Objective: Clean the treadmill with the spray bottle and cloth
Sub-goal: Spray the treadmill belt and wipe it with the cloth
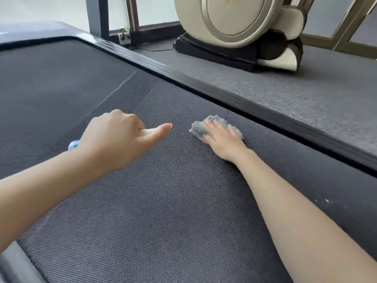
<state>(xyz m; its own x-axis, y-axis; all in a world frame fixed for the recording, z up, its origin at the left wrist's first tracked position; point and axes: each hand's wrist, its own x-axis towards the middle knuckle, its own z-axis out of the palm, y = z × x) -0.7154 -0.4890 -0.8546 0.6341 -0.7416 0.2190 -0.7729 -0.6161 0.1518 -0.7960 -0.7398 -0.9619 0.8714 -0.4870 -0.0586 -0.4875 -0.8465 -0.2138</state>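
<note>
The treadmill's dark textured belt (142, 201) fills most of the view. My right hand (223, 139) lies flat, fingers spread, pressing a fluffy grey cloth (201, 129) onto the belt near its right side; hand and cloth look blurred. My left hand (116, 139) is closed around the spray bottle, thumb pointing right. Only the bottle's white top (150, 130) under the thumb and a blue-white bit (73, 144) behind the wrist show; the rest is hidden by the hand.
A black side rail (224, 94) runs along the belt's right edge, with grey carpet (306, 88) beyond it. A beige and black massage chair (240, 31) stands on the carpet by the windows. A wall socket (124, 36) and cable sit near the treadmill's far corner.
</note>
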